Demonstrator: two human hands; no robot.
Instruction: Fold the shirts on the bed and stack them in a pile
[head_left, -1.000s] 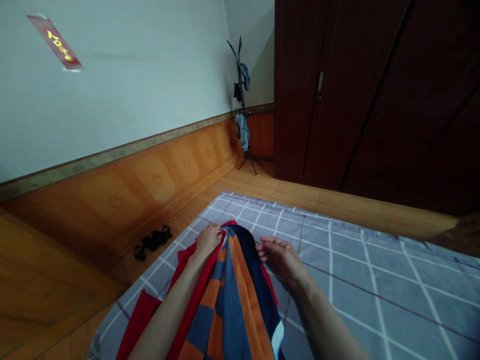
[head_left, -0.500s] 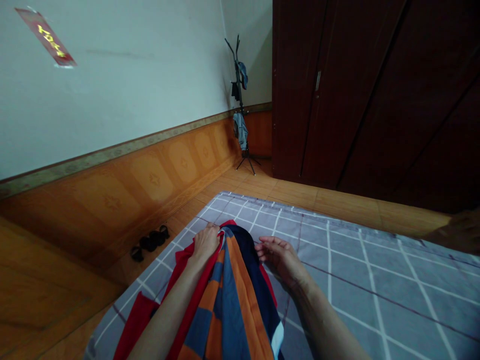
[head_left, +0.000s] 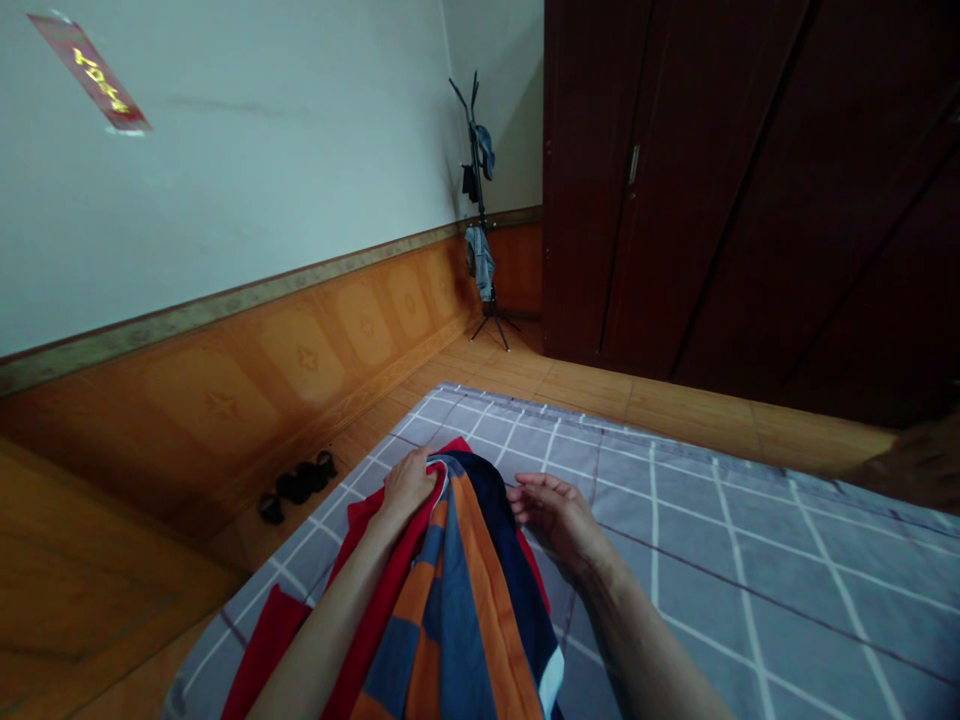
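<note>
A garment [head_left: 487, 590] with orange, blue-grey and navy panels lies bunched over red cloth [head_left: 266, 640] on the bed. At its upper left edge, my left hand [head_left: 409, 485] is closed on the garment near a pale-trimmed fold. Beside the navy side, my right hand [head_left: 555, 510] is held with loosely curved fingers a little apart. Its fingertips are at the navy edge; whether they touch it is hard to tell. A small white patch [head_left: 553, 675] shows at the lower right of the navy cloth. The fingertips of my left hand are partly hidden by fabric.
The bed [head_left: 705, 540] has a grey sheet with white and dark checked lines. Black sandals [head_left: 300, 480] stand on the floor at left. A coat rack [head_left: 480, 200] with a cap and clothes fills the far corner, beside a dark wardrobe [head_left: 675, 180].
My left hand has shifted very slightly left with the cloth, and the pale-trimmed fold shows a little more. My right hand is nearly still. The view has moved slightly.
</note>
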